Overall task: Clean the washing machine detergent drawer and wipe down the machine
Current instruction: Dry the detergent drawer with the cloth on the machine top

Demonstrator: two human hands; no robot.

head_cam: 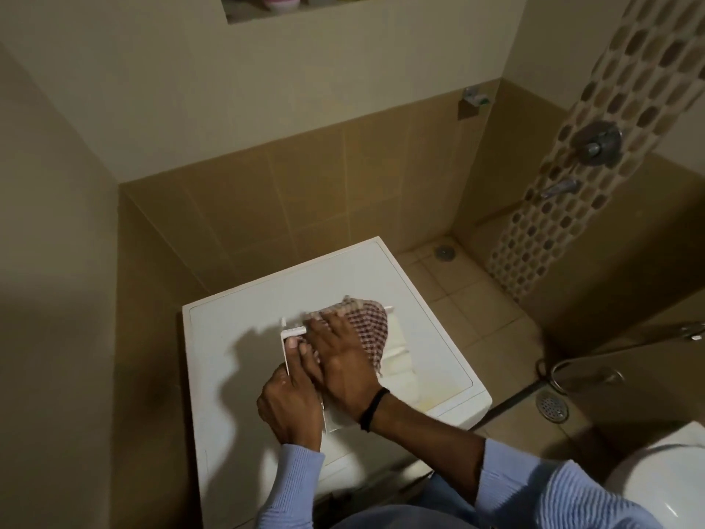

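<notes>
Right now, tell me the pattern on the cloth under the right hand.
Red-and-white check, on the cloth under the right hand; the head view shows it.

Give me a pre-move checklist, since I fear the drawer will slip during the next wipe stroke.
1. Drawer lies out of its slot on the washing machine top: ok.
2. Left hand grips the drawer's left end to steady it: ok.
3. Right hand presses the checked cloth onto the drawer: ok.
4. Cloth is damp and clean enough: cannot tell.
5. Drawer compartments are free of residue: cannot tell, as the cloth and hands cover most of them.
6. Washing machine top is wiped clean: not ok, yellowish marks show near its front right edge.
</notes>
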